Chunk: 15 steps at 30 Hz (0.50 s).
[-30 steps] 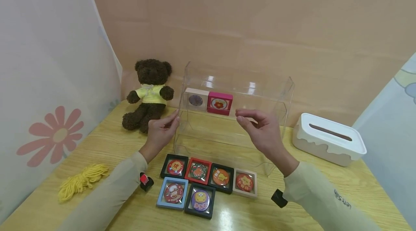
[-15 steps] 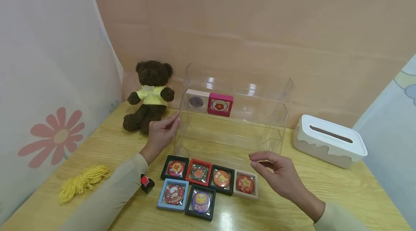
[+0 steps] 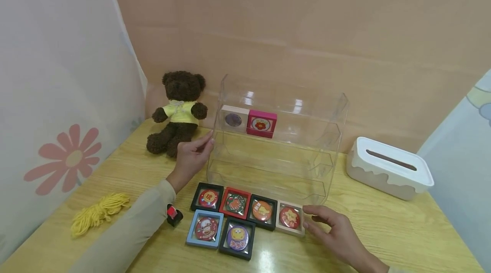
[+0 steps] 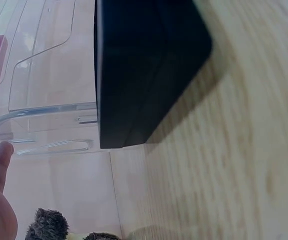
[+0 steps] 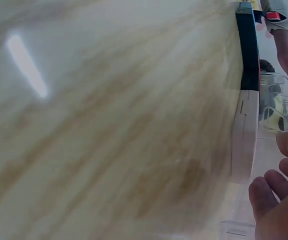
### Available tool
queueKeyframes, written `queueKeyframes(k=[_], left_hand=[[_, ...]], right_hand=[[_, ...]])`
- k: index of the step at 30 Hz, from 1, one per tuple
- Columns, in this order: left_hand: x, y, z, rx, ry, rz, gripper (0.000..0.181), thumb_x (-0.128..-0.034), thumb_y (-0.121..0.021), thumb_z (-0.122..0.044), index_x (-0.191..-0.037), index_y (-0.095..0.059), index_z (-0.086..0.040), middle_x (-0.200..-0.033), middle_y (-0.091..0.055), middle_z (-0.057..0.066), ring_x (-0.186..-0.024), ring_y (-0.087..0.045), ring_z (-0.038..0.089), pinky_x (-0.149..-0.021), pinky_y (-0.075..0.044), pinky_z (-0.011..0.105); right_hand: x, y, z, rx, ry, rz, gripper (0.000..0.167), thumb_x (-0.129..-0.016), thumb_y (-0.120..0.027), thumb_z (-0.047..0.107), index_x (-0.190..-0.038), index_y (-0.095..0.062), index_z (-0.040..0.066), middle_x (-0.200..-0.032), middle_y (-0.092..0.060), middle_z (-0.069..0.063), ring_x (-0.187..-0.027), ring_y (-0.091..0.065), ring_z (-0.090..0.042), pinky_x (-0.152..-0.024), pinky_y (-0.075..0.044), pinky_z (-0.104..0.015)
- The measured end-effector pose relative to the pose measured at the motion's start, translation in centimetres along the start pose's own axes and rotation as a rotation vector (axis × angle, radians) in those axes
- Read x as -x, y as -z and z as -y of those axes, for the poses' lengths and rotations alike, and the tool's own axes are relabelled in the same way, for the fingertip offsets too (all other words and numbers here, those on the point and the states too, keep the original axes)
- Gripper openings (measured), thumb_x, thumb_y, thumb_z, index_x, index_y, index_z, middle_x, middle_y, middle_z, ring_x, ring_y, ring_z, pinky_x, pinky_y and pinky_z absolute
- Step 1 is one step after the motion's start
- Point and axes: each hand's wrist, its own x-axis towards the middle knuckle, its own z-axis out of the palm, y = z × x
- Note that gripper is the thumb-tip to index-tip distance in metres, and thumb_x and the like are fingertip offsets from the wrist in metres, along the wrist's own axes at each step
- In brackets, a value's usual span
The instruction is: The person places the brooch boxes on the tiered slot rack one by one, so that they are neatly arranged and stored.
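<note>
In the head view, my left hand pinches the left side edge of a clear acrylic display rack. My right hand is at the right edge of a beige framed badge, its thumb and fingers parted; whether they touch the frame is hard to tell. That badge ends a row with a black, a red and another black framed badge. Below them lie a light blue framed badge and a black one with a purple badge. On the rack stand a pale framed badge and a magenta one.
A brown teddy bear in a yellow top sits left of the rack. Yellow cord lies at the table's left side. To the right stands a white tissue box. Cloth backdrops enclose the wooden table.
My right hand has come down from in front of the rack's upper shelf to the beige framed badge on the table. The left hand stays at the rack's side.
</note>
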Motion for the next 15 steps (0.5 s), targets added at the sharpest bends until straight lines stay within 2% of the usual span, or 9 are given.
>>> queueKeyframes(k=[4, 8, 15], left_hand=[[-0.01, -0.06, 0.02, -0.003, -0.007, -0.003, 0.028, -0.0763, -0.067, 0.017, -0.104, -0.067, 0.013, -0.086, -0.069, 0.019, -0.061, -0.068, 0.023, -0.057, -0.051, 0.013], [-0.06, -0.07, -0.22, 0.009, 0.006, -0.005, 0.027, -0.0779, -0.068, 0.014, -0.105, -0.067, 0.012, -0.087, -0.069, 0.018, -0.063, -0.068, 0.023, -0.058, -0.051, 0.014], [0.15, 0.00, -0.07, 0.002, 0.000, -0.006, 0.027, -0.0789, -0.068, 0.011, -0.106, -0.067, 0.011, -0.090, -0.069, 0.017, -0.065, -0.069, 0.023, -0.059, -0.051, 0.013]], right_hand=[[0.39, -0.19, -0.34, 0.081, 0.000, -0.002, 0.035, -0.071, -0.081, -0.002, -0.103, -0.070, 0.005, -0.101, -0.068, -0.002, -0.093, -0.063, -0.010, -0.073, -0.053, -0.022], [0.52, -0.32, -0.53, 0.140, 0.008, 0.001, 0.039, -0.068, -0.083, 0.001, -0.104, -0.069, 0.003, -0.104, -0.067, -0.002, -0.092, -0.064, -0.013, -0.071, -0.055, -0.029], [0.57, -0.56, -0.67, 0.145, -0.080, 0.049, 0.039, -0.074, -0.081, 0.008, -0.109, -0.065, 0.000, -0.108, -0.065, -0.004, -0.094, -0.062, -0.016, -0.073, -0.055, -0.032]])
